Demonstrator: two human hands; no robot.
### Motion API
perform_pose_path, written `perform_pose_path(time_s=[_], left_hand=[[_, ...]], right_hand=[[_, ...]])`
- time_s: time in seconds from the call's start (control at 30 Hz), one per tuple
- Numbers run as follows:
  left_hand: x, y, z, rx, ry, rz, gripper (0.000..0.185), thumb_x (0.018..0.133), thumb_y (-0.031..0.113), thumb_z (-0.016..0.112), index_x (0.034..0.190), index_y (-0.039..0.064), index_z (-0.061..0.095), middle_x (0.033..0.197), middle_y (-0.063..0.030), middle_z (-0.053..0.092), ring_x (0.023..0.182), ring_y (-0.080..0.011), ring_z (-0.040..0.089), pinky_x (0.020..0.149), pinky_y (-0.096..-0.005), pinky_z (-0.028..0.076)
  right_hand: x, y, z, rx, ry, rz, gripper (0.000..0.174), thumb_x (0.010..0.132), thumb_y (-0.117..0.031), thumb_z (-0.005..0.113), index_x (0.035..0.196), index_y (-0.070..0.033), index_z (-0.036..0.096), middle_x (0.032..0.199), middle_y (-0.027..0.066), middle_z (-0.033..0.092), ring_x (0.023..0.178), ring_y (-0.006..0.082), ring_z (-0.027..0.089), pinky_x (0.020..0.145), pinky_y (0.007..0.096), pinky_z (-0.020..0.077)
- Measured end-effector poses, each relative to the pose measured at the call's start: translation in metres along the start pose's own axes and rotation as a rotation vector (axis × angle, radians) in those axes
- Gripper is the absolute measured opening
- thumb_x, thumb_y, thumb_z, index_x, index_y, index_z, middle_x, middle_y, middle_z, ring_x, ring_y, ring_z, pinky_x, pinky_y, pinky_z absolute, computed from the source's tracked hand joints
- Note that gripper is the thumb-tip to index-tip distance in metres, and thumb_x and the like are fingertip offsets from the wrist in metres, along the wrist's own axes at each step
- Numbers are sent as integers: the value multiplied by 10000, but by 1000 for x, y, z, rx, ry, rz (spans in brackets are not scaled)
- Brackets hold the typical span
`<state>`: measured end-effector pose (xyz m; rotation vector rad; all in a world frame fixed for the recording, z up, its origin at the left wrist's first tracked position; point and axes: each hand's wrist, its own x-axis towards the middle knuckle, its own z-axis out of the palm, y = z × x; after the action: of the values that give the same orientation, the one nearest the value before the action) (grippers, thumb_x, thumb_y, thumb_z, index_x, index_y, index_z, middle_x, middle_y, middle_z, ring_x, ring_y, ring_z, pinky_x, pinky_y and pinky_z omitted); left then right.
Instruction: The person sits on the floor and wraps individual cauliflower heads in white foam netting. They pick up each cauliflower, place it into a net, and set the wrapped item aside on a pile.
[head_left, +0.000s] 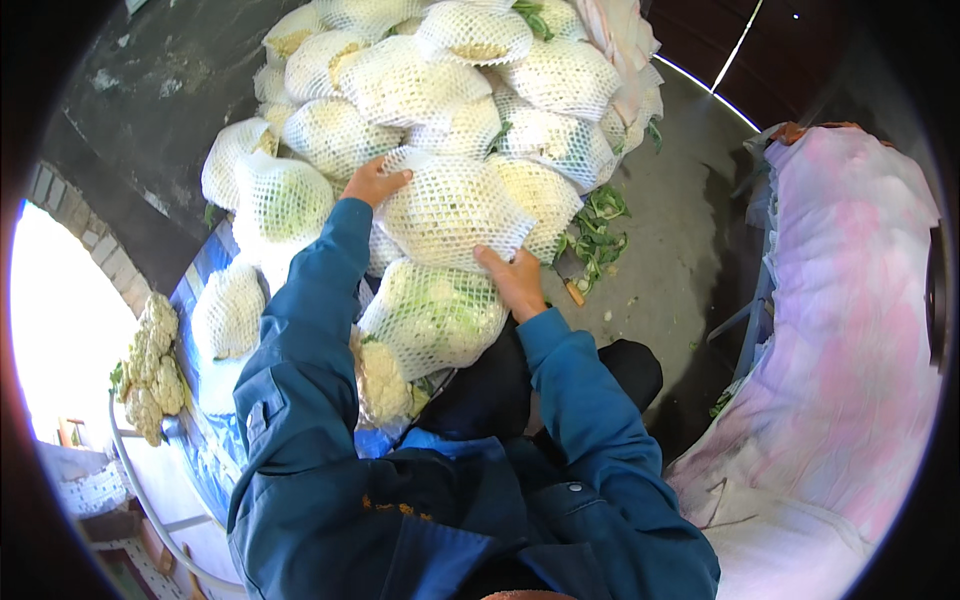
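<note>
A cauliflower in a white foam net sleeve (454, 206) lies between my two hands, on the near side of a heap of netted cauliflowers (409, 79). My left hand (375, 182) grips the sleeve at its upper left end, thumb on top. My right hand (515, 280) pinches the sleeve's lower right edge. Just below it sits another netted cauliflower (435, 311) with green leaves showing through. A bare cauliflower (384, 381) rests near my left forearm, partly hidden by the sleeve.
Trimmed leaves (600, 229) and a wooden-handled tool (574, 292) lie on the floor at the right. A pink and white cloth (840, 285) covers something long there. At the left are a netted cauliflower (229, 311) on blue sheeting and bare cauliflowers (154, 367).
</note>
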<state>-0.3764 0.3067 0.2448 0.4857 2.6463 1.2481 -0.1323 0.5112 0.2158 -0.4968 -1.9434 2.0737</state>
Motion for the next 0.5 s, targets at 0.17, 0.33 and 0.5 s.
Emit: perform_pose_path(time_s=[0.17,0.33,0.5], left_hand=[[-9,-27,-35,-249,65,31,810,786,497,760,1359,-25,527,1252,-224,616,1134,-321,616,965,-401,483],[-41,-32,-91,-592,105,-20,546,861,242,723,1296,-43,555,1071,-142,673,964,-222,680,812,-323,566],[-76,-52,-171,-522,171,84,483,931,242,660,1311,-27,532,1161,-166,659,1063,-259,668,935,-365,538]], right_hand=[[-13,14,-32,19,35,6,234,885,-193,711,1006,6,678,934,30,665,868,109,584,794,269,472],[-21,24,-90,81,108,5,308,881,-203,710,1094,12,653,971,68,681,904,123,620,813,263,493],[-36,27,-160,156,213,-22,276,919,-179,662,1135,-12,625,972,105,692,898,185,660,813,300,521]])
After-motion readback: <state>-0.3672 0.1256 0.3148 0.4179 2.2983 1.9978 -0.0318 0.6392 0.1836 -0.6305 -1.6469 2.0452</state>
